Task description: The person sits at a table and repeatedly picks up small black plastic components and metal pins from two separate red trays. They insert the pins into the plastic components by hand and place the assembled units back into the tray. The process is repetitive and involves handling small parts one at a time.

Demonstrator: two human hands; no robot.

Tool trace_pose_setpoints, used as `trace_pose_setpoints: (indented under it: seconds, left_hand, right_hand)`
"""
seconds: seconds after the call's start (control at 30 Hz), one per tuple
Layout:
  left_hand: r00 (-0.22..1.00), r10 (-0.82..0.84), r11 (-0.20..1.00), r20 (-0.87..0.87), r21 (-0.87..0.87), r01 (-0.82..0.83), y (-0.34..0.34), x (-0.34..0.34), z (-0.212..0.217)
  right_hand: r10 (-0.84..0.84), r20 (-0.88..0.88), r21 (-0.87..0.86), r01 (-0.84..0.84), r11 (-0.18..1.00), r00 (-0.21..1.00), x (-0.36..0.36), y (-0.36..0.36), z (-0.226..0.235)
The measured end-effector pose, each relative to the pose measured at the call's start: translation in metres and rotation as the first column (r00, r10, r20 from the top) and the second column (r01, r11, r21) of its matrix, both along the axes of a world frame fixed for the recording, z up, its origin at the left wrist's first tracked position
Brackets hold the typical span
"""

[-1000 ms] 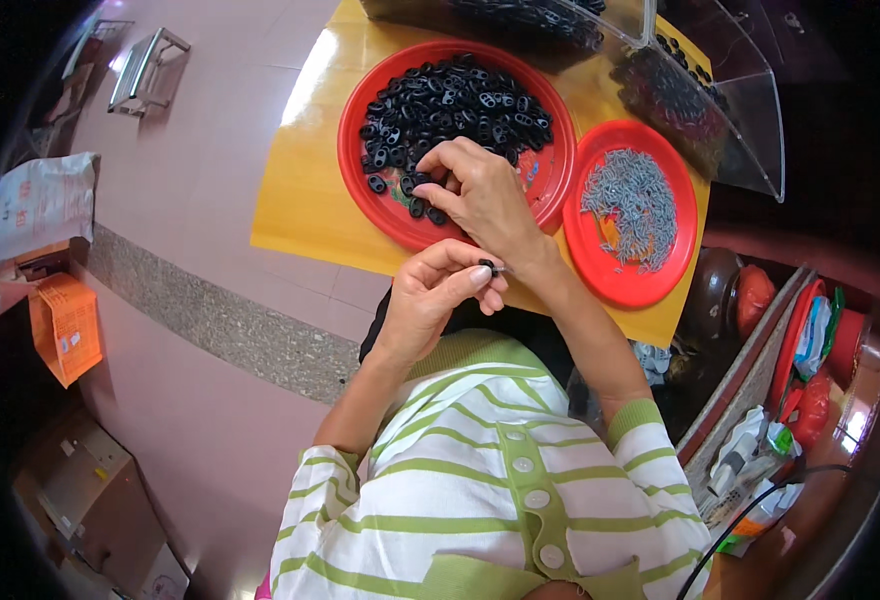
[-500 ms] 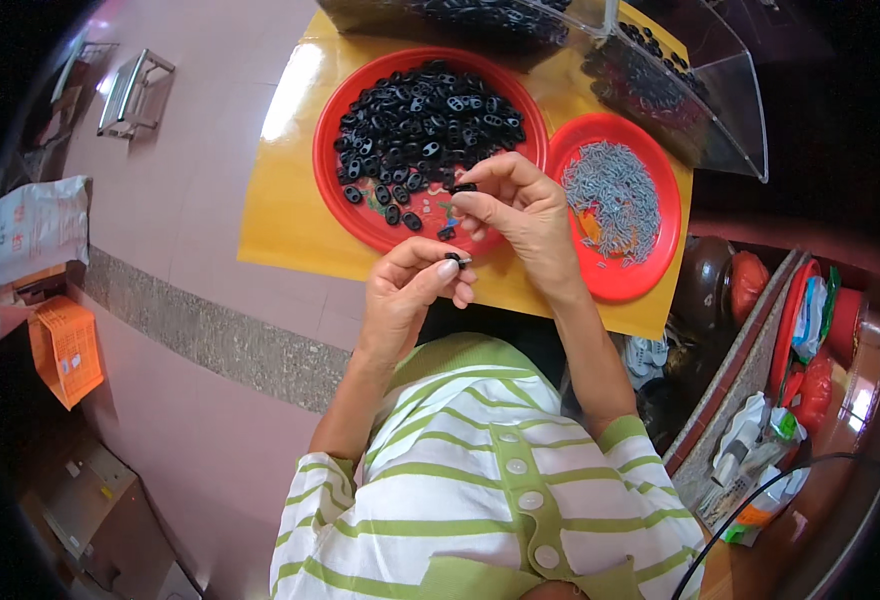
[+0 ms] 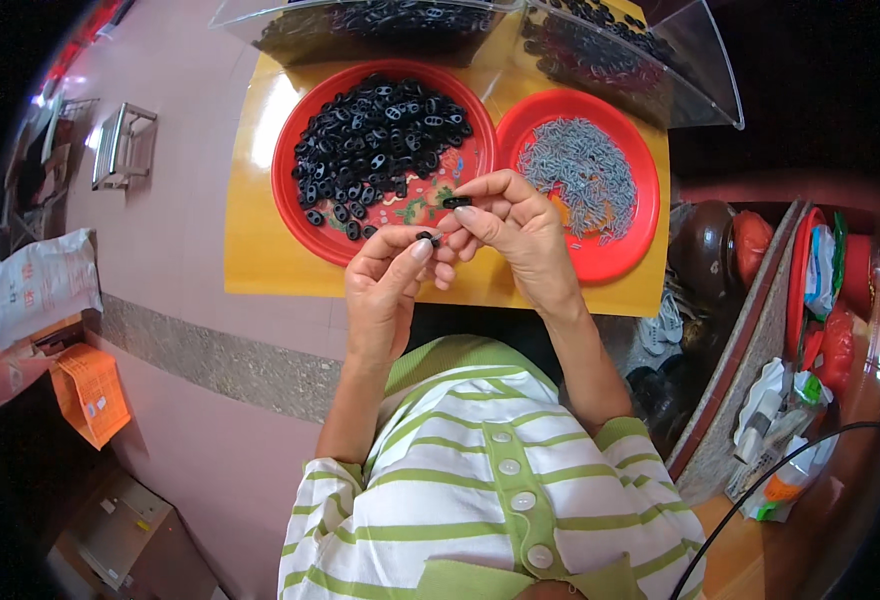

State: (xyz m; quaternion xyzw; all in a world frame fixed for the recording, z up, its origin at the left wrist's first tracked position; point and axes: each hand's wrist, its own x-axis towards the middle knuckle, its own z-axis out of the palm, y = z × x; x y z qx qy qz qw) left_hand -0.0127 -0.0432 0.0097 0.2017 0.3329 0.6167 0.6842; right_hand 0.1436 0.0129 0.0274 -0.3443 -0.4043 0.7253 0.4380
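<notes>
My left hand (image 3: 385, 290) pinches a small black plastic piece (image 3: 427, 237) between thumb and forefinger. A short pale bit seems to stick out of that piece, too small to name. In the fingertips of my right hand (image 3: 525, 240) is another black plastic piece (image 3: 457, 202), oval and seen nearly edge-on. The hands are close together over the near rim of a large red tray (image 3: 282, 175). Heaped in it are many black oval pieces (image 3: 380, 125) with two holes each. Beside it, a smaller red tray (image 3: 648, 200) holds a pile of small grey metal pins (image 3: 580, 170).
Both trays stand on a yellow tabletop (image 3: 250, 255). Behind them are clear bins (image 3: 705, 70) with more black pieces. To the left are a metal stool (image 3: 120, 145), a white sack (image 3: 45, 285) and an orange basket (image 3: 90, 395). Bags and jars crowd the right.
The view has shifted, so the trays appear further left and higher up. My right hand has come nearer to the left, and both still pinch their black pieces.
</notes>
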Motion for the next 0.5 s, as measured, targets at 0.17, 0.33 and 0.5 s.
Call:
trace_pose_setpoints:
  seconds: [0.17,0.33,0.5]
  left_hand:
    - [1.000,-0.006,1.000,-0.017,-0.018,0.006,0.000,0.005,-0.002]
    - [0.999,0.005,0.999,-0.052,-0.037,-0.007,0.002,0.008,0.001]
    - [0.997,0.027,0.999,-0.072,-0.033,-0.029,0.004,0.009,-0.002]
  right_hand:
    - [-0.052,0.007,0.028,0.051,0.998,0.999,0.007,0.001,-0.002]
    - [-0.061,-0.003,-0.013,0.061,0.998,0.998,0.011,0.002,-0.004]
    - [-0.062,0.025,-0.014,0.062,0.998,0.998,0.011,0.002,-0.009]
